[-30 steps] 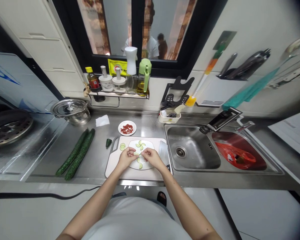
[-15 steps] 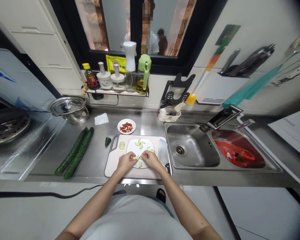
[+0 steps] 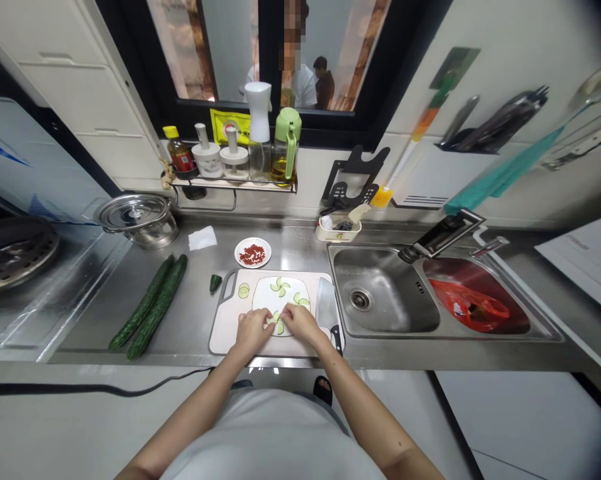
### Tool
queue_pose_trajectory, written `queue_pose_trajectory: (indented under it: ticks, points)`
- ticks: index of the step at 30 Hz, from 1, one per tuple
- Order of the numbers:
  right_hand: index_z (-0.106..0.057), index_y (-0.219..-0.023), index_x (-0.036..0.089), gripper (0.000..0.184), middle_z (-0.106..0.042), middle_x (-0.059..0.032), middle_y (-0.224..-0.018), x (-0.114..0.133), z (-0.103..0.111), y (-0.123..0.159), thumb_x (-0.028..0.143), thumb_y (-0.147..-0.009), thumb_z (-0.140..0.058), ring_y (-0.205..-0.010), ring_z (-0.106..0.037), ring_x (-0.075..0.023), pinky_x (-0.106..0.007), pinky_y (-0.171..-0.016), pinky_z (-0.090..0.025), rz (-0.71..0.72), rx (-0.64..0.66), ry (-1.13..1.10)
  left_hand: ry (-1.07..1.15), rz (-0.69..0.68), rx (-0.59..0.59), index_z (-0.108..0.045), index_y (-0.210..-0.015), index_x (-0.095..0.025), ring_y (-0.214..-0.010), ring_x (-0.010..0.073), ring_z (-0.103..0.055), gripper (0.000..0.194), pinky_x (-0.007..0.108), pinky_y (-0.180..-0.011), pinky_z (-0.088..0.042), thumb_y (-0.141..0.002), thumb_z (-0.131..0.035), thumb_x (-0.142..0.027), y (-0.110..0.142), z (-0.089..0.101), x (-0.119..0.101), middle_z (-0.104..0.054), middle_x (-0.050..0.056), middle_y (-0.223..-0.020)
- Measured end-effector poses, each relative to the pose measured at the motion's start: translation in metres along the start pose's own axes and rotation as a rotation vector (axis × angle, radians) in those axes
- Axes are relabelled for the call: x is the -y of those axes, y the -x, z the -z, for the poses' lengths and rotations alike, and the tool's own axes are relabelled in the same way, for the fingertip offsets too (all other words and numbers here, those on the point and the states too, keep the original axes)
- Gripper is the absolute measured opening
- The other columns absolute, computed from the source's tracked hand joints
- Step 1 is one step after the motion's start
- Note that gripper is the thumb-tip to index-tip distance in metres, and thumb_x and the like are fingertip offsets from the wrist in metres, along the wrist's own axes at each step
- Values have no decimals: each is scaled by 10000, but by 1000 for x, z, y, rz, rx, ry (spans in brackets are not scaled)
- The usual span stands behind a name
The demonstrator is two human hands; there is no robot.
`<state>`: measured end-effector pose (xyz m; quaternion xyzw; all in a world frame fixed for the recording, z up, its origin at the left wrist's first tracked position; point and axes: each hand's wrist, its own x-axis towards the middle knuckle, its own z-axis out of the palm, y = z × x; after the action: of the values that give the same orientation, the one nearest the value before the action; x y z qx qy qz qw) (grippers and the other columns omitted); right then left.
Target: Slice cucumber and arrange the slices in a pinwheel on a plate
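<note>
A white plate (image 3: 261,293) lies on the pale cutting board (image 3: 225,337). It bears thin green-edged cucumber slices: a fanned group (image 3: 281,287) at its far side, another group (image 3: 301,299) at its right, and a third (image 3: 279,326) near its front edge. My left hand (image 3: 253,330) pinches at the left of the front group. From the right, my right hand (image 3: 300,321) pinches at the same slices, its fingertips partly hiding them. More slices (image 3: 243,291) lie on the board's left part. A knife (image 3: 326,303) rests along the board's right side.
Two whole cucumbers (image 3: 153,307) and a cut cucumber end (image 3: 215,284) lie to the left. Beyond the board stands a small plate of red pieces (image 3: 253,254). A lidded steel pot (image 3: 147,223) is at the back left. The sink (image 3: 390,293) adjoins on the right.
My hands stay over the front slices, with fingertips shifted slightly and pressed lower onto the plate. The view has moved a little.
</note>
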<state>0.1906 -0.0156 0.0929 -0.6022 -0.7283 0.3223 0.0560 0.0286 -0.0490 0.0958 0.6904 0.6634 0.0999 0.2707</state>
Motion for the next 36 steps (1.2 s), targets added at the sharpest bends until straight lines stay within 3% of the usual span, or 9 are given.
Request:
queue_pose_trajectory:
  ticks: [8, 32, 36]
  points:
    - [-638, -870, 179, 182, -673, -58, -876, 2, -2, -1, 278, -881, -485, -796, -567, -144, -228, -617, -287, 3, 6, 136, -78, -40, -42, -656, -941, -204, -986, 232, -519, 184, 341, -863, -346, -815, -553, -290, 2, -10, 3, -618, 69, -981]
    - [-603, -915, 191, 199, -609, -61, -940, 4, -7, 6, 227, -918, -408, -843, -546, -155, -240, -663, -329, 99, -12, 297, -148, -282, -63, -691, -926, -249, -908, 189, -488, 226, 291, -783, -384, -890, -468, -237, 8, -15, 13, -583, 57, -921]
    - [-602, -939, 194, 198, -600, -68, -957, 2, -9, 6, 231, -922, -409, -875, -540, -159, -239, -692, -339, 111, -5, 303, -161, -306, -51, -681, -994, -256, -902, 192, -481, 261, 303, -791, -391, -883, -453, -197, 8, -15, 13, -589, 59, -924]
